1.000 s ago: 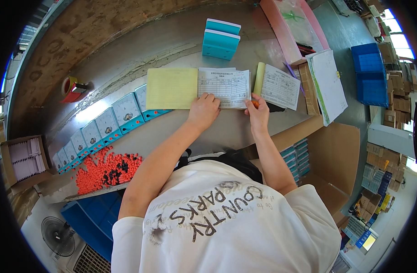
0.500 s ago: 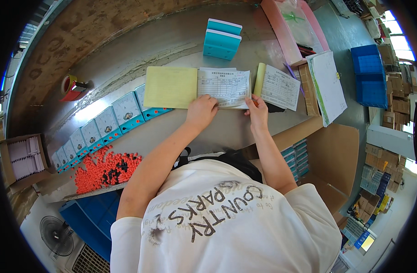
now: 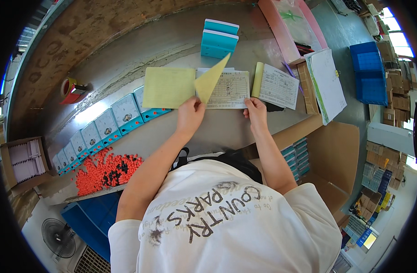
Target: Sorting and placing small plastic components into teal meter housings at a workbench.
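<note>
Open paper form pad (image 3: 234,93), pale ruled page right, yellow sheet (image 3: 169,87) left, on the grey metal table (image 3: 217,132). The left hand (image 3: 190,117) pinches a raised yellow leaf (image 3: 211,81) partly masking the page; the right hand (image 3: 256,113) grasps its lower-right corner. Adjacent: a second pad (image 3: 279,88) with curled yellow cover; beyond, upright teal blocks (image 3: 219,44).

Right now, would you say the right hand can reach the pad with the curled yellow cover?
Probably yes: the right hand, at a corner of the open pad, is near the curled-cover pad, with nothing visible between.
</note>
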The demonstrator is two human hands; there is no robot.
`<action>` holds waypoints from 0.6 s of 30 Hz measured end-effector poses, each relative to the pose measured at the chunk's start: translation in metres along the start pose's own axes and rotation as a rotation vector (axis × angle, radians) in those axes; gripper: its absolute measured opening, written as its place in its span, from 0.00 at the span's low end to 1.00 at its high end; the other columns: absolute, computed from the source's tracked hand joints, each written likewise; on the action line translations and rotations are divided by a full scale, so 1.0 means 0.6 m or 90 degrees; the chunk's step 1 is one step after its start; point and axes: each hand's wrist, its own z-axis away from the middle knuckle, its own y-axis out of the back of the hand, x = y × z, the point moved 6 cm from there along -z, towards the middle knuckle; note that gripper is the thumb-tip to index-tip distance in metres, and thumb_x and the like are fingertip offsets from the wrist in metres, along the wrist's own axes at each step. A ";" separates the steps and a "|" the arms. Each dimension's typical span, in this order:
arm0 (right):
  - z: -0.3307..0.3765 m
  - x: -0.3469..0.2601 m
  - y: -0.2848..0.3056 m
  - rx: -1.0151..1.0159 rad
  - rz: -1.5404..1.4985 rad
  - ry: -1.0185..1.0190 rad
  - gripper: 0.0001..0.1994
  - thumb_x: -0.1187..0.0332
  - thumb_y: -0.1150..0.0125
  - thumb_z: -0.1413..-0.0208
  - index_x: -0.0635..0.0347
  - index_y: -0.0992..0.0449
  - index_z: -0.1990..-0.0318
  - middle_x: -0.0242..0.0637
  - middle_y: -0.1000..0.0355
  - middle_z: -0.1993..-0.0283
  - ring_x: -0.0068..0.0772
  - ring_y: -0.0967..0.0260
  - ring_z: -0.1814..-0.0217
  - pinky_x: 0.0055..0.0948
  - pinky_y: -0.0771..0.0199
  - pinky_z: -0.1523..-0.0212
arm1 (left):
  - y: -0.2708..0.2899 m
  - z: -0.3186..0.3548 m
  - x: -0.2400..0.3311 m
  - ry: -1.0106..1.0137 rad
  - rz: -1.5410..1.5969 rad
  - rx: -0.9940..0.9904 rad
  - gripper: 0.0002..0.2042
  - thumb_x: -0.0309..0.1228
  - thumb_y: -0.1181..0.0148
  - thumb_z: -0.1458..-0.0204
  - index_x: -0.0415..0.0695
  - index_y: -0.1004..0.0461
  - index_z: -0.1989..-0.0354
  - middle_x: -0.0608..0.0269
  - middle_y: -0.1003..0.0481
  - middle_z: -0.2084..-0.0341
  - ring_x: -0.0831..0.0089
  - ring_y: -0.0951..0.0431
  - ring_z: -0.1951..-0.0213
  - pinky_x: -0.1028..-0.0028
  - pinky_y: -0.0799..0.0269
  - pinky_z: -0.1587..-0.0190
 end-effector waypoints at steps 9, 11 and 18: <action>-0.001 0.002 0.002 0.008 -0.007 -0.007 0.08 0.67 0.44 0.45 0.64 0.27 0.68 0.26 0.34 0.79 0.13 0.42 0.84 0.15 0.45 0.84 | 0.032 0.053 -0.067 0.409 0.481 0.061 0.07 0.29 0.48 0.47 0.37 0.31 0.67 0.61 0.26 0.76 0.73 0.24 0.79 0.78 0.30 0.79; -0.001 0.000 0.001 0.010 -0.002 -0.005 0.08 0.67 0.44 0.45 0.64 0.27 0.68 0.26 0.34 0.79 0.13 0.42 0.84 0.15 0.45 0.84 | 0.030 0.063 -0.078 0.464 0.526 0.073 0.06 0.30 0.47 0.47 0.40 0.31 0.67 0.61 0.26 0.77 0.73 0.24 0.79 0.77 0.30 0.80; 0.002 -0.006 0.000 0.017 -0.006 -0.009 0.08 0.67 0.44 0.46 0.64 0.27 0.68 0.26 0.34 0.79 0.13 0.42 0.84 0.14 0.45 0.84 | 0.031 0.076 -0.091 0.526 0.581 0.111 0.07 0.33 0.47 0.47 0.42 0.32 0.69 0.62 0.26 0.78 0.73 0.25 0.80 0.78 0.31 0.82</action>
